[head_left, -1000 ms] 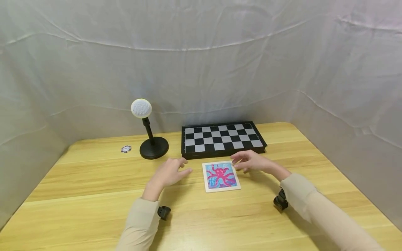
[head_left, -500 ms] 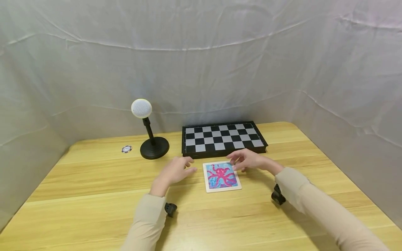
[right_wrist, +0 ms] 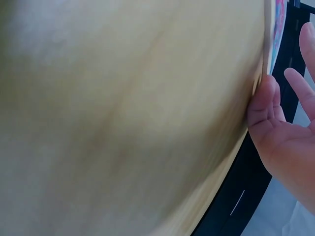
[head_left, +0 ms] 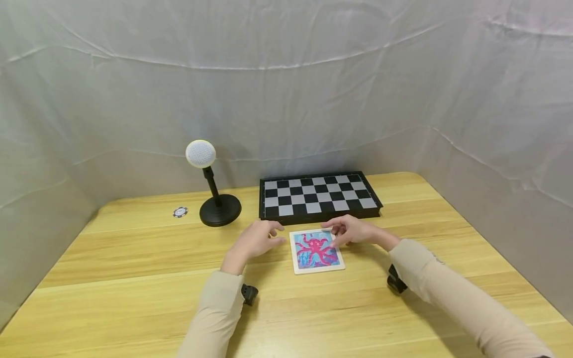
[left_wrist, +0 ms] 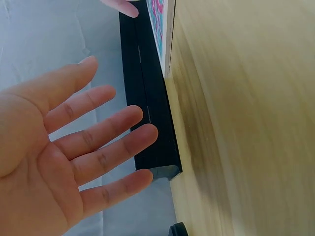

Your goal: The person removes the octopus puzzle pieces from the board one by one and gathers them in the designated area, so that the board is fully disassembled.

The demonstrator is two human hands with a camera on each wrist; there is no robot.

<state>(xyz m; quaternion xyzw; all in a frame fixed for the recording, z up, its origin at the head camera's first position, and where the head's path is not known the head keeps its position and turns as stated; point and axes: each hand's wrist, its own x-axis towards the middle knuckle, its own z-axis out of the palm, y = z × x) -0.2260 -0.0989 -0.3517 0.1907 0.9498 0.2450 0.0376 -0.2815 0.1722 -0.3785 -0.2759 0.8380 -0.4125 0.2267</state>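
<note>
A square picture board [head_left: 313,258] with a white border and a pink octopus on blue lies flat on the table. To its left hovers my left hand [head_left: 256,241], its fingers spread and holding nothing, as the palm in the left wrist view [left_wrist: 49,162] confirms. My right hand [head_left: 353,231] is at the board's upper right edge, thumb over the picture. In the right wrist view, the curled lower fingers [right_wrist: 266,101] are right at the board's side edge, while the other fingertips stand apart.
Just behind the board lies a black-framed folded chessboard [head_left: 313,199]. A white-headed microphone [head_left: 201,154] on a round black stand [head_left: 220,211] is at the back left, beside a poker chip [head_left: 180,212]. Grey cloth [head_left: 286,99] surrounds the wooden table [head_left: 134,298].
My left hand has moved right, closer to the octopus board. My right hand has shifted slightly left, over the board's upper right corner. The board has stayed in place.
</note>
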